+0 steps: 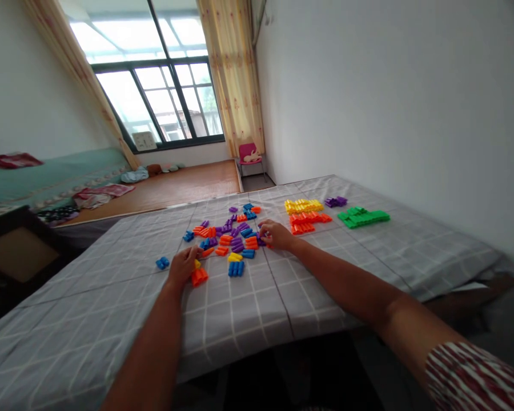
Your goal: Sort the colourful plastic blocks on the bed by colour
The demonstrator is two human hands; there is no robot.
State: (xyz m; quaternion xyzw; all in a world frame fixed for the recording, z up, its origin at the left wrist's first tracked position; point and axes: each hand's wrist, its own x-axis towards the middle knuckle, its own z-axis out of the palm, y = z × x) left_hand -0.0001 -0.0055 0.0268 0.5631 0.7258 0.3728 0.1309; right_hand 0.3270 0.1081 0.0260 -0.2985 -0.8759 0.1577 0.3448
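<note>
Small orange, purple, blue and yellow plastic pieces lie loosely mixed on a grey checked cloth. My left hand (185, 264) is at the left edge of this pile, its fingers curled at an orange piece (207, 252); just beside it are more orange pieces (199, 277). At the pile's right edge, my right hand (274, 234) has its fingers bent together over purple and orange pieces; what they hold is too small to make out. Farther right are grouped yellow pieces (303, 206), orange pieces (303, 222), purple pieces (336, 202) and green pieces (362, 217).
Blue pieces (163, 262) lie apart on the left of the cloth-covered table (240, 331). A dark cabinet (8, 262) stands at the left. Beyond the table are a wooden platform (188, 182), a pink chair (249, 153) and a window. A white wall runs along the right.
</note>
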